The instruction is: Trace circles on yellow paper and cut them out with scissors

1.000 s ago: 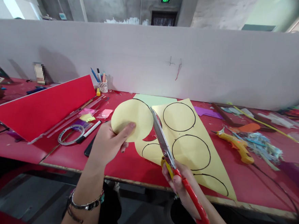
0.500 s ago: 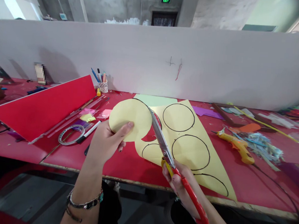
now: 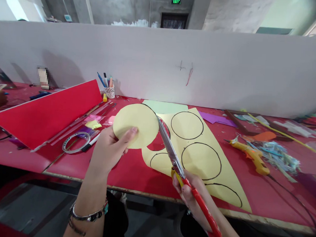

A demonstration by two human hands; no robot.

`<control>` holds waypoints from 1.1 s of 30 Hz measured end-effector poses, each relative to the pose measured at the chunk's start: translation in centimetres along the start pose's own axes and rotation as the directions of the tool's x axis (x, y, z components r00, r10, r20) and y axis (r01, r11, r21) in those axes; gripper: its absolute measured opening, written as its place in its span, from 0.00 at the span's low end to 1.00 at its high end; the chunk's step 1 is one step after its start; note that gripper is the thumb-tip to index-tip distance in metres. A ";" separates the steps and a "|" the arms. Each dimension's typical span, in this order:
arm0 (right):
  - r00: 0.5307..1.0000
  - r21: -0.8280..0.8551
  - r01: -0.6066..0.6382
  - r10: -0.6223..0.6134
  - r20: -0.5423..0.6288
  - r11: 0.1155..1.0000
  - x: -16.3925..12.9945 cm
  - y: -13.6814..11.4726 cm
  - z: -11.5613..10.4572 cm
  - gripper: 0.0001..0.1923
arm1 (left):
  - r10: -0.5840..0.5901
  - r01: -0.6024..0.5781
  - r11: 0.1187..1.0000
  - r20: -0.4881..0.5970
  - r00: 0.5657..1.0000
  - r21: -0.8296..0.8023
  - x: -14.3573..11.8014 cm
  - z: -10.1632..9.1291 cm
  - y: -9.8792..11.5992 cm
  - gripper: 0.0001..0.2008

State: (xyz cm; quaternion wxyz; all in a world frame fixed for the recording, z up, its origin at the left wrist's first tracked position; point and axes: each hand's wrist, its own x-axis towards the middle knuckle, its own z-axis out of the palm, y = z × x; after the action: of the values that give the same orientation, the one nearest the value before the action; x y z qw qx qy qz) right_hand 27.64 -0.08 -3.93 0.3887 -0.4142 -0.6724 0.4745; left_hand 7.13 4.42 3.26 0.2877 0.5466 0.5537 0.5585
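In the head view, the left hand (image 3: pixel 106 147) is pinching a pale-yellow paper disc (image 3: pixel 137 126) between thumb on top and fingers beneath, probably lifting it so its edge stands clear of the red table (image 3: pixel 132 178). The right hand (image 3: pixel 192 196) is curling around the handles of long metal scissors with red and yellow grips (image 3: pixel 169 144), the blades pointing away and reaching the disc's right edge, seemingly to follow the black line there. Whether that edge is joining the large pale-yellow sheet with drawn black circles (image 3: pixel 202 161) I cannot tell; the sheet is lying beneath the blades, overhanging the table's front edge.
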 end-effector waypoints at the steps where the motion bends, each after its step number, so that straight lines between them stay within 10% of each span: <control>1: 1.000 -0.003 0.006 -0.006 -0.001 1.000 0.0 0.0 0.0 0.29 | 0.007 -0.007 1.000 -0.008 1.000 -0.022 0.1 0.0 -0.3 0.13; 33: 0.987 0.079 0.132 -0.138 0.076 0.988 -0.7 0.2 -0.4 0.25 | 0.062 -0.075 0.997 0.284 0.957 0.034 -0.2 0.1 -0.4 0.19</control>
State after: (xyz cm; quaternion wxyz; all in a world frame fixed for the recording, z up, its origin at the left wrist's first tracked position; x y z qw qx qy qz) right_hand 28.28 -0.52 -4.13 0.4076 -0.3334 -0.6962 0.4879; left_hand 7.11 4.38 2.84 0.3319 0.6459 0.5000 0.4718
